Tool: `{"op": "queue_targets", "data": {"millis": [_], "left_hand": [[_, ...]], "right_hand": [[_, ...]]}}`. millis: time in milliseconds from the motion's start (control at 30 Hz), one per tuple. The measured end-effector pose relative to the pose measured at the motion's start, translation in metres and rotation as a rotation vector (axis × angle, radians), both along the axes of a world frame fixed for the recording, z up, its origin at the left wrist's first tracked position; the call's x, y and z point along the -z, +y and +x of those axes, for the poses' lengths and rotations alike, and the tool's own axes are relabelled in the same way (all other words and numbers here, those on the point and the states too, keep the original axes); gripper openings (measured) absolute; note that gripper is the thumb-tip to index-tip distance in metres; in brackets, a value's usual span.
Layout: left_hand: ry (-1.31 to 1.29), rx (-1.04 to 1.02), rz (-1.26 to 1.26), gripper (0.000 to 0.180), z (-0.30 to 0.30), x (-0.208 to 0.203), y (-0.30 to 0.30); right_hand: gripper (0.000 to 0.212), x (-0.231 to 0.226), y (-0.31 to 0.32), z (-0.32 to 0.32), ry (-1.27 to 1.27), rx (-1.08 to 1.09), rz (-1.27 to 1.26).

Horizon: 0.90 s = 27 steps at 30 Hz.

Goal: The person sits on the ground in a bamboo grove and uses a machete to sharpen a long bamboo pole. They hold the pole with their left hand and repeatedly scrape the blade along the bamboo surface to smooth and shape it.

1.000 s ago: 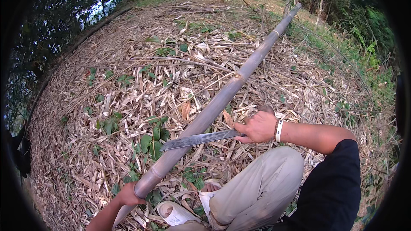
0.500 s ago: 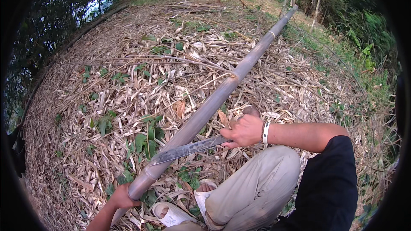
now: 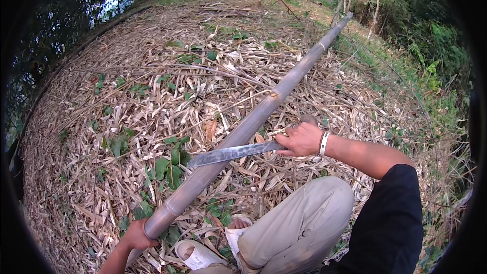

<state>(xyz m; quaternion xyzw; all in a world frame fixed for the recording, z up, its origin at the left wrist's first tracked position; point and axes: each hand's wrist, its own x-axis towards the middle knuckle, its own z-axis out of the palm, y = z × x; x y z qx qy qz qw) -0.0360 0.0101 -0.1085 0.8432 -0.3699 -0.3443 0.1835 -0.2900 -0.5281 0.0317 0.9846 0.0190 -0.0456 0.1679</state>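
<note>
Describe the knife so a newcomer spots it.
Find the long bamboo pole slanting from lower left to upper right. The right hand grips the knife, which crosses over the pole. Its flat grey metal sets it apart from the round pole.

No lettering, numbers or signs can be read; dark marking on white wristband (image 3: 323, 143) too small to be deciphered
</note>
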Motion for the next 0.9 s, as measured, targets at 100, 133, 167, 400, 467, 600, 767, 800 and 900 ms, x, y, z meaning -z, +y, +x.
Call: {"op": "queue_targets", "data": {"millis": [100,133,167,400,467,600,767,800,900], "left_hand": [[-0.030,-0.023,0.043,0.072,-0.004,0.000,-0.001],[-0.005,-0.041,0.047,0.072,0.000,0.000,0.003],[0.035,-0.041,0.053,0.073,0.004,0.007,0.006],[0.082,-0.034,0.061,0.073,0.012,0.022,0.025],[0.076,-0.037,0.044,0.072,0.006,0.009,0.018],[0.036,-0.058,0.057,0.072,0.001,0.005,0.013],[0.027,-0.027,0.032,0.072,-0.002,-0.007,0.001],[0.019,-0.038,0.040,0.072,-0.005,-0.013,0.005],[-0.032,-0.049,-0.018,0.072,-0.008,-0.006,0.012]], "right_hand": [[0.044,-0.019,-0.073,-0.002,-0.131,0.454,0.002],[0.042,-0.015,-0.058,0.006,-0.162,0.440,0.062],[0.041,-0.008,-0.037,0.001,-0.179,0.444,0.120],[0.043,-0.004,0.033,-0.008,0.090,0.005,0.137],[0.043,-0.002,0.030,-0.014,0.123,-0.047,0.057],[0.037,-0.024,-0.052,-0.016,-0.086,0.520,0.030],[0.036,-0.020,0.006,-0.038,0.015,0.409,0.138],[0.035,-0.014,0.018,-0.046,-0.051,0.334,0.227],[0.032,0.010,0.017,-0.084,-0.386,0.241,0.438]]}}
